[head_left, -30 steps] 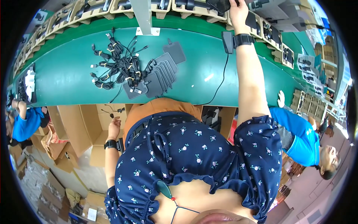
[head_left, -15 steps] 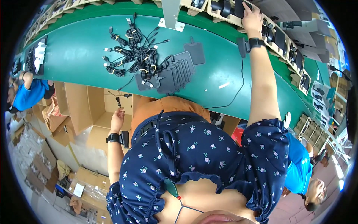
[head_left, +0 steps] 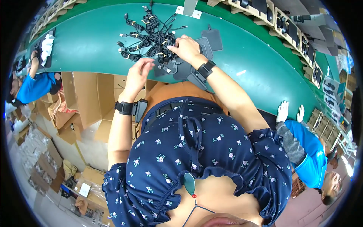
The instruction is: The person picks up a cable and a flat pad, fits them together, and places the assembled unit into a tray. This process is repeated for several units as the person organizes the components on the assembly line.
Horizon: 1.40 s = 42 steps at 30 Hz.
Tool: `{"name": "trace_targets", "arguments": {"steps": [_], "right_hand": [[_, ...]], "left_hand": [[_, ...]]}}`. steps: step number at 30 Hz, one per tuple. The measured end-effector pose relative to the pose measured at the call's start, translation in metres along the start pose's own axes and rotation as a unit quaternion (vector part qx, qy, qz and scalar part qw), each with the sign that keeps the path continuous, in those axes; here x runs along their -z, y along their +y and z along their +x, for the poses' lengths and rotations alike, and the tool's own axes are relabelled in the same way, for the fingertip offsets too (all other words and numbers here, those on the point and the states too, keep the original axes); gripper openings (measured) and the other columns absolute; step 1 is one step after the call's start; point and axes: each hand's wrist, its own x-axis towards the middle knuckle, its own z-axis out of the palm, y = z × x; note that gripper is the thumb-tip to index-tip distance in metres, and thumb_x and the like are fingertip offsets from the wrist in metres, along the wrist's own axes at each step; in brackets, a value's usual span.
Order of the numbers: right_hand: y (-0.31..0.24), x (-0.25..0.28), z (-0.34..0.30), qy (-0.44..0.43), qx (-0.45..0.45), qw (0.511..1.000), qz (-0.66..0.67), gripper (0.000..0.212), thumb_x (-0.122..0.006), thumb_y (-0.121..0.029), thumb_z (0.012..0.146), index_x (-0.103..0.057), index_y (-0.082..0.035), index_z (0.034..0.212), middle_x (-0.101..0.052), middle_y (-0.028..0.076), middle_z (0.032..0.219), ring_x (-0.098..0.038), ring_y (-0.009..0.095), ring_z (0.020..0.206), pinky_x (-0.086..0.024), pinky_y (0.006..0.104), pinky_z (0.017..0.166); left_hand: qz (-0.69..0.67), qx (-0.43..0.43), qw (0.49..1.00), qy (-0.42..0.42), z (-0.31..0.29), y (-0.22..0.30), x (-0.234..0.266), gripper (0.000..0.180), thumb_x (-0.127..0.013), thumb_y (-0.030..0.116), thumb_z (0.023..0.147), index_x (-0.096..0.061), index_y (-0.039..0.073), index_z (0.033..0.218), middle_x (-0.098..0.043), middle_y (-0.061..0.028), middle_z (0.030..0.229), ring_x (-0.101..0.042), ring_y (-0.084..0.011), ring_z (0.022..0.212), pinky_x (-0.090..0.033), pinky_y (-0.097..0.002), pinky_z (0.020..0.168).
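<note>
Over the near edge of the green table, my left hand (head_left: 138, 75) is raised with its fingers bent and apart, holding nothing. Beside it lies a pile of black cables (head_left: 145, 44), coiled and tied with pale bands, their metal plugs sticking out. My right hand (head_left: 187, 50) reaches onto the right side of this pile, thumb pointing left and apart from the bent fingers. Nothing shows in its grasp, though its fingertips are partly hidden. Under and beside that hand are overlapping dark grey flat square pads (head_left: 183, 70). One more tabbed pad (head_left: 212, 39) lies farther back.
Open cardboard boxes (head_left: 87, 94) stand below the table's near edge at left. A metal post foot (head_left: 189, 12) is fixed at the back. Moulded trays (head_left: 288, 30) with black parts line the far right. Co-workers in blue sit at left and right; one wears white gloves (head_left: 282, 111).
My right hand has come back from the far trays to the cable pile. My left hand has risen from over the cardboard box, where a cable hung by its fingertips, to the table edge.
</note>
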Motion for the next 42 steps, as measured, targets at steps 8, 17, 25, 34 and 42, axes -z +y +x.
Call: {"name": "trace_targets", "arguments": {"steps": [8, 17, 25, 34, 42], "right_hand": [[-0.005, 0.026, -0.012, 0.003, -0.018, 0.974, 0.225, 0.022, -0.060, -0.026, 0.075, -0.050, -0.007, 0.074, -0.058, 0.011, 0.074, -0.058, 0.030, 0.070, -0.044, 0.0398, 0.062], [-0.037, 0.091, -0.029, 0.159, 0.160, 0.955, 0.191, 0.019, -0.057, -0.024, 0.080, -0.053, -0.007, 0.087, -0.052, 0.005, 0.072, -0.053, 0.014, 0.059, -0.044, 0.0284, 0.056], [-0.042, 0.124, -0.032, 0.231, 0.139, 0.891, 0.365, 0.009, -0.056, -0.007, 0.083, -0.051, -0.004, 0.089, -0.050, 0.002, 0.072, -0.046, 0.007, 0.063, -0.040, 0.0218, 0.056], [-0.039, 0.142, -0.039, 0.115, 0.137, 0.712, 0.679, 0.013, -0.046, -0.015, 0.091, -0.042, -0.004, 0.097, -0.055, 0.005, 0.078, -0.055, 0.012, 0.069, -0.046, 0.0241, 0.061], [-0.011, 0.128, -0.055, 0.097, 0.126, 0.928, 0.337, 0.015, -0.055, -0.011, 0.085, -0.054, -0.001, 0.096, -0.059, 0.000, 0.082, -0.056, 0.006, 0.078, -0.044, 0.0198, 0.068]], "left_hand": [[0.052, -0.072, 0.992, 0.085, 0.019, 0.013, -0.001, 0.037, -0.057, 0.004, 0.080, -0.049, 0.006, 0.116, -0.056, -0.0093, 0.110, -0.056, -0.0156, 0.093, -0.044, -0.0270, 0.081], [0.206, -0.329, 0.916, 0.103, 0.100, 0.035, -0.016, 0.049, -0.067, 0.008, 0.068, -0.049, 0.006, 0.114, -0.052, -0.0149, 0.113, -0.046, -0.0315, 0.107, -0.036, -0.0391, 0.092], [-0.225, -0.194, 0.955, -0.018, 0.084, 0.081, -0.030, 0.027, -0.052, 0.017, 0.088, -0.048, 0.001, 0.109, -0.060, -0.0076, 0.091, -0.056, -0.0119, 0.082, -0.042, -0.0247, 0.076], [-0.160, -0.097, 0.956, -0.224, 0.074, 0.060, -0.023, 0.018, -0.049, 0.015, 0.089, -0.056, 0.003, 0.100, -0.055, -0.0003, 0.069, -0.049, -0.0075, 0.058, -0.041, -0.0209, 0.058], [0.117, -0.393, 0.888, 0.207, 0.058, 0.106, -0.018, 0.057, -0.055, -0.003, 0.076, -0.030, 0.000, 0.127, -0.047, -0.0147, 0.115, -0.047, -0.0210, 0.105, -0.038, -0.0327, 0.091]]}}
